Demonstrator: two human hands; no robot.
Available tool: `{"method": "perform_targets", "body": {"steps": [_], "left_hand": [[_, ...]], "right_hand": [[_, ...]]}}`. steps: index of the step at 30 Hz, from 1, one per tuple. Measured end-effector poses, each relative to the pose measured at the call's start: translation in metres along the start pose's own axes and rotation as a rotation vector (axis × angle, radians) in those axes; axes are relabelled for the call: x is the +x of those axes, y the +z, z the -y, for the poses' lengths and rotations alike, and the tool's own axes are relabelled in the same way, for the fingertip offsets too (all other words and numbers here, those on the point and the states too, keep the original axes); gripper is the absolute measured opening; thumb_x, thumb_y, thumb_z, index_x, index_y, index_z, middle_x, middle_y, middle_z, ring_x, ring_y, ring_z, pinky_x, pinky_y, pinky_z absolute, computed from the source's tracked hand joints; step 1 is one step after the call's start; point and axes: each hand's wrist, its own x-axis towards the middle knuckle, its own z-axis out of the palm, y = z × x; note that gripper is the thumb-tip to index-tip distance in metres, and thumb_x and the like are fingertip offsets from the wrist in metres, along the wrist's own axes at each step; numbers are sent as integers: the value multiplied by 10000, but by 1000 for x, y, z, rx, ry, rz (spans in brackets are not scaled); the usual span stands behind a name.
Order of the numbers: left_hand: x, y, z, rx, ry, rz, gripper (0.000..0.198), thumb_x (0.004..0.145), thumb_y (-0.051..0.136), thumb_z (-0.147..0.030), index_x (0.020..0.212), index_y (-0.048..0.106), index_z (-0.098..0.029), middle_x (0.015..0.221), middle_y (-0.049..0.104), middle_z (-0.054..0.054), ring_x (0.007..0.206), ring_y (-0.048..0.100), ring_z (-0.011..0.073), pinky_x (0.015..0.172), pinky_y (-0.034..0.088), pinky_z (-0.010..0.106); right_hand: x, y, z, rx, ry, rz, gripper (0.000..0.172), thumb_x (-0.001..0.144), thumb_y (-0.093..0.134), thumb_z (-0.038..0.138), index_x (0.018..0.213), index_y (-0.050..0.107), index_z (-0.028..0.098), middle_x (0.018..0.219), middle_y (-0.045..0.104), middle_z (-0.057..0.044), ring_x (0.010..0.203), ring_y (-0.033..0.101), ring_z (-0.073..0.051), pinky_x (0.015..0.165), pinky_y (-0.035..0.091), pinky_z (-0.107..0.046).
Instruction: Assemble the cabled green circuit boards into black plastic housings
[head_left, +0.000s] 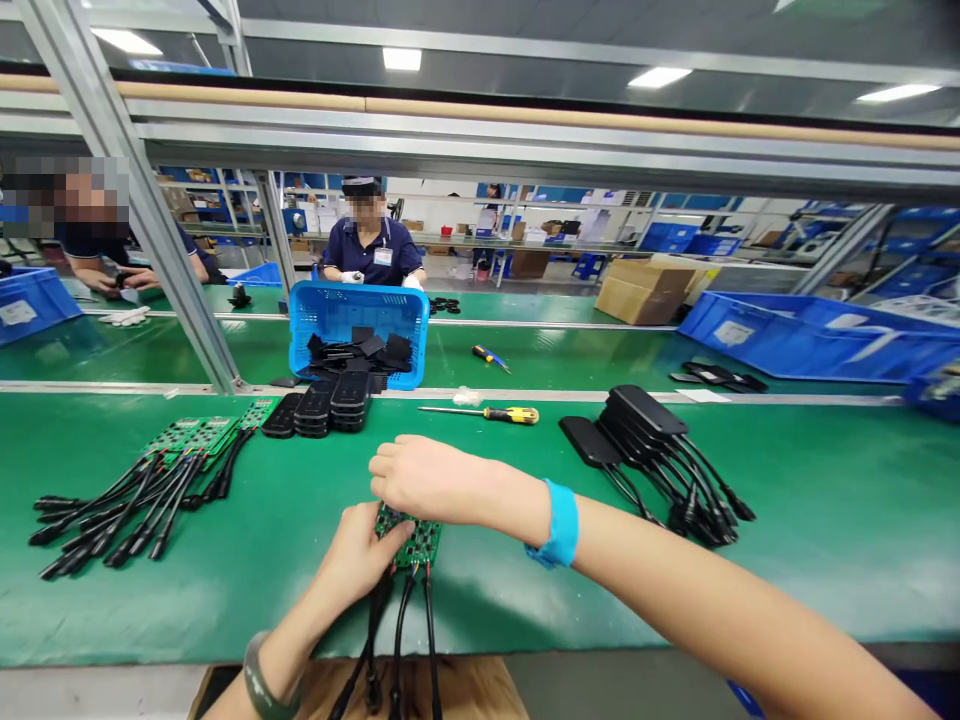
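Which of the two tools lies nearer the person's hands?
The screwdriver with the yellow and black handle, this side of the metal rail; the other tool, partly blue, lies beyond it.

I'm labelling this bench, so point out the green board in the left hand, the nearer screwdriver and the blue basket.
Green board (425, 543), head view: lower part of its face.
Nearer screwdriver (495, 413), head view: handle, near the shaft.
Blue basket (360, 291), head view: upper rim.
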Motion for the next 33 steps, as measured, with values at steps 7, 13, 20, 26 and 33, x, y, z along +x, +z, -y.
{"method": "perform_targets", "body": {"steps": [7, 13, 20, 26, 33], "left_hand": [[12, -10, 18, -225, -149, 176, 379, 714, 715, -524, 716, 667, -148, 571, 614, 21, 454, 502, 151, 431, 387, 247], [13, -19, 22, -401, -230, 225, 478, 729, 747, -575, 861, 727, -115, 737, 726, 85, 612, 645, 195, 573, 526, 273], [14, -18, 21, -444, -286, 208, 586, 657, 785, -629, 890, 759, -92, 760, 744, 98, 694, 676, 241, 668, 545, 328], [8, -23, 14, -562, -369, 192, 536, 630, 841, -561, 880, 761, -94, 723, 736, 75, 620, 645, 180, 533, 512, 243], [-9, -16, 2, -762, -458, 194, 541, 571, 900, -517, 838, 720, -82, 588, 660, 30, 449, 533, 106, 346, 408, 178]], "right_hand": [[-31, 5, -31, 327, 89, -23, 105, 784, 784, 132, 718, 710, 167, 703, 699, 34, 642, 592, -104, 588, 426, -211], [-55, 59, -129, 431, 775, -291, 576, 1059, 199, 309, 885, 681, 46, 858, 623, 9, 762, 655, -83, 719, 479, -232], [-49, 123, -171, 577, 1197, -499, 268, 1019, 477, 310, 918, 646, 127, 889, 638, -7, 752, 645, -119, 689, 537, -269], [-40, 101, -115, 892, 1069, -549, 408, 1026, 398, 381, 851, 654, 116, 759, 597, 14, 655, 611, -99, 613, 471, -228], [-36, 98, 48, 1531, 760, -347, 790, 758, 356, 888, 556, 610, 169, 453, 580, -8, 379, 473, -99, 397, 386, -226]]}}
